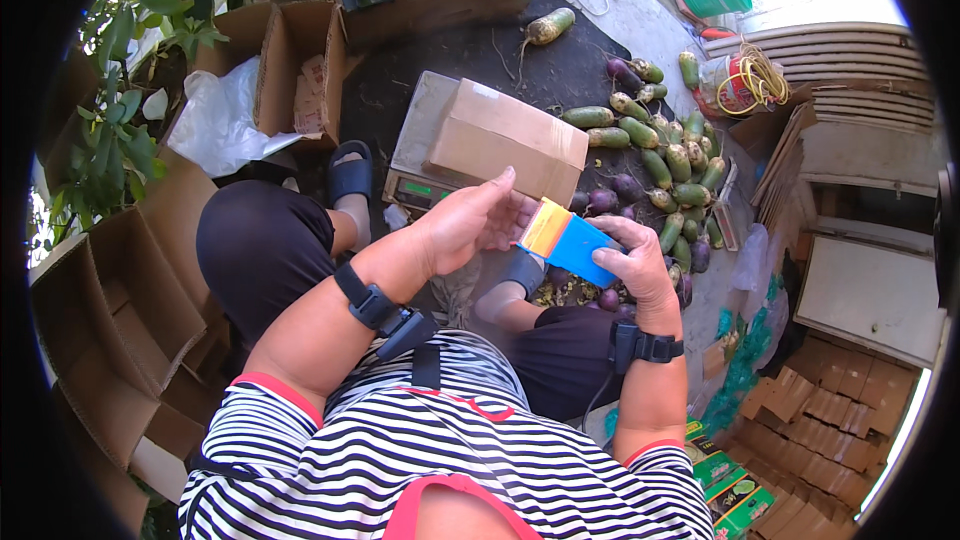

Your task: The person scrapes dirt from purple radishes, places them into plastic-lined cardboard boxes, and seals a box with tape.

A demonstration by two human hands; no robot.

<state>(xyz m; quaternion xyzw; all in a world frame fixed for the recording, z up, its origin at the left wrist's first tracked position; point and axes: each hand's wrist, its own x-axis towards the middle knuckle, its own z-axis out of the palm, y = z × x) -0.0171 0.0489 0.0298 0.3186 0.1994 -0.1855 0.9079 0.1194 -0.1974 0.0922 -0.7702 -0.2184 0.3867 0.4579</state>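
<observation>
My right hand (634, 255) grips a blue plastic packing-tape cutter (574, 244) with a yellow front end and a toothed edge. Its toothed end points at my left hand (472, 225), whose thumb is raised and fingers are apart. Whether the left fingertips touch the cutter is hard to tell. Just beyond both hands, a closed cardboard box (510, 136) lies tilted on a platform scale (421, 120). A green-lit display (415, 188) shows on the scale's near side. The box covers much of the scale's plate.
Green radishes (679, 161) and purple root vegetables (602, 201) are heaped right of the box. One radish (550, 26) lies apart at the back. Open cartons (300, 71) and a plastic bag (225, 124) stand left. A bucket with coiled hose (739, 82) is at right.
</observation>
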